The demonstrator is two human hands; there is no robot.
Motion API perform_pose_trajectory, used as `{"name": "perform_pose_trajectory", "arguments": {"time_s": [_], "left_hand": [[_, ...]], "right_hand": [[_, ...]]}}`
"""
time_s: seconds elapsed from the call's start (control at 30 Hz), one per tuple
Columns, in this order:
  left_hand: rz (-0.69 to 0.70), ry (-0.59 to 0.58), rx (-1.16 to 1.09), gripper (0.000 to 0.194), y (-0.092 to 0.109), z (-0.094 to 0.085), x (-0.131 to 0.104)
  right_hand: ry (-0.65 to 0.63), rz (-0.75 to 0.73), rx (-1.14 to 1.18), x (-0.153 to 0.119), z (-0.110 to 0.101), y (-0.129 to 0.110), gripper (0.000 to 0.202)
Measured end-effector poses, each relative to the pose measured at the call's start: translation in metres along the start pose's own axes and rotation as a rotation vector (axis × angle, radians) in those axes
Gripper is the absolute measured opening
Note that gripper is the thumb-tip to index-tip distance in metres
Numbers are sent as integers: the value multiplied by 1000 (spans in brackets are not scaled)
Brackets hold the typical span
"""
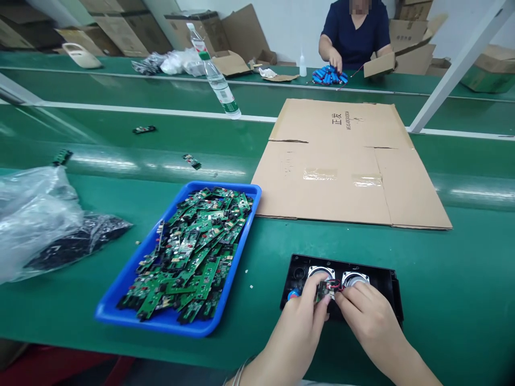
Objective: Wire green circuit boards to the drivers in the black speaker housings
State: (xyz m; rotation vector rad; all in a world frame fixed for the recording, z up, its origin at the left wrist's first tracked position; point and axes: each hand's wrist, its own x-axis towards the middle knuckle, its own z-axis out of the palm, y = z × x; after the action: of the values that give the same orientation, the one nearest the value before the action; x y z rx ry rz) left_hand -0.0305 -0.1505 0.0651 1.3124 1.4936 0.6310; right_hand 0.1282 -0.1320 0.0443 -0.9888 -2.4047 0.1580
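Observation:
A black plastic speaker housing [382, 279] lies on the green table before me, with two round silver-rimmed speakers [355, 278] set in it. Over the housing, my left hand [301, 316] pinches a small circuit board [323, 290] between thumb and fingers. My right hand [368, 313] is closed at the board's right end, its fingertips on thin red and black wires [336, 285]. Whether a plug is between those fingertips is hidden. A blue cylindrical part [293, 294] shows at the housing's left side.
Left of the housing, a blue tray [156, 328] holds many green circuit boards [197, 252]. Flattened cardboard [341, 161] lies beyond. Clear plastic bags [36, 214] rest at far left. A water bottle [219, 80] appears farther back. Across the tables, a person [354, 32] handles blue cylindrical parts [329, 75].

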Motion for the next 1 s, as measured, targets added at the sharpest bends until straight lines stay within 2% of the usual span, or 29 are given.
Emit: {"name": "perform_pose_trajectory", "arguments": {"time_s": [0.1, 0.3, 0.43, 0.53, 0.8, 1.0], "left_hand": [[103, -27, 84, 31, -1, 0, 0], [238, -40, 247, 33, 4, -8, 1], [311, -62, 248, 32, 1, -13, 1], [270, -65, 162, 29, -3, -13, 0], [204, -55, 100, 27, 2, -10, 0], [-7, 26, 41, 28, 5, -9, -9]], "right_hand": [[20, 40, -29, 1, 2, -1, 25], [50, 247, 59, 3, 4, 0, 24], [-60, 223, 148, 7, -1, 5, 27], [-119, 218, 202, 8, -3, 6, 22], [-116, 251, 140, 6, 4, 5, 22], [-32, 289, 145, -4, -2, 12, 35]]}}
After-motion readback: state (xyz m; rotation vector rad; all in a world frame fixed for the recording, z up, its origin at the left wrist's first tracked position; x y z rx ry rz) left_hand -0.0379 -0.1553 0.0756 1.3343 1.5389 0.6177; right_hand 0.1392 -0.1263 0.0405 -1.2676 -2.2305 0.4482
